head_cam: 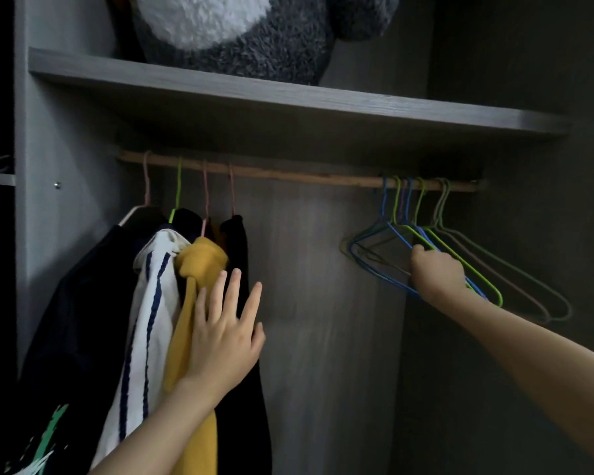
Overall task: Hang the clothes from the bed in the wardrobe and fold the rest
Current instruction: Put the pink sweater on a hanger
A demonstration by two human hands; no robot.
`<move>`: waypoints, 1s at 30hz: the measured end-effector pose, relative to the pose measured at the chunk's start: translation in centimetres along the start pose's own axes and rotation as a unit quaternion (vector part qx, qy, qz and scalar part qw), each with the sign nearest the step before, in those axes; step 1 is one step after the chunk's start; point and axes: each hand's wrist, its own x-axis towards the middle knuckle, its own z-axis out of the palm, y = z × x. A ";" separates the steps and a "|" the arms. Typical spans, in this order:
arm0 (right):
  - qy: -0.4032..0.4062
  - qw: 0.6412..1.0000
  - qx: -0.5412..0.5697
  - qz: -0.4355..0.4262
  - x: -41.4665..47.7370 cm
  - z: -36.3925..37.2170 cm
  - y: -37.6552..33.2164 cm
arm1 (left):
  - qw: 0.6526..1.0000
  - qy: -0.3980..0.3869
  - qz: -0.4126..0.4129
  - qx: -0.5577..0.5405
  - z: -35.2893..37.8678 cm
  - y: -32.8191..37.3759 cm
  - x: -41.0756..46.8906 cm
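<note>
The shelf (288,97) looks matt grained wood, the rail (288,175) rough bare wood (hangers (422,231): smooth coated wire).

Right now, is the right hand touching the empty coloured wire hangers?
Touching. The head view shows the right hand gripping the empty coloured wire hangers near their shoulders.

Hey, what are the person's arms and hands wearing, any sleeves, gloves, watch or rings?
Nothing visible. The left forearm and right forearm are bare to the frame edge, no sleeves. The left hand and right hand are ungloved, no watch, bracelet or ring showing.
</note>
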 end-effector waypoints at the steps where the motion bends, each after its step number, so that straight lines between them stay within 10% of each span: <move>1: 0.005 1.000 0.015 0.006 0.1 0.0 -0.1 | 1.000 0.002 -0.001 -0.003 -0.1 -0.1 -0.2; 30: 0.105 0.991 0.015 -0.087 -0.8 -7.7 1.0 | 0.988 0.039 0.013 -0.148 -0.4 6.4 -3.2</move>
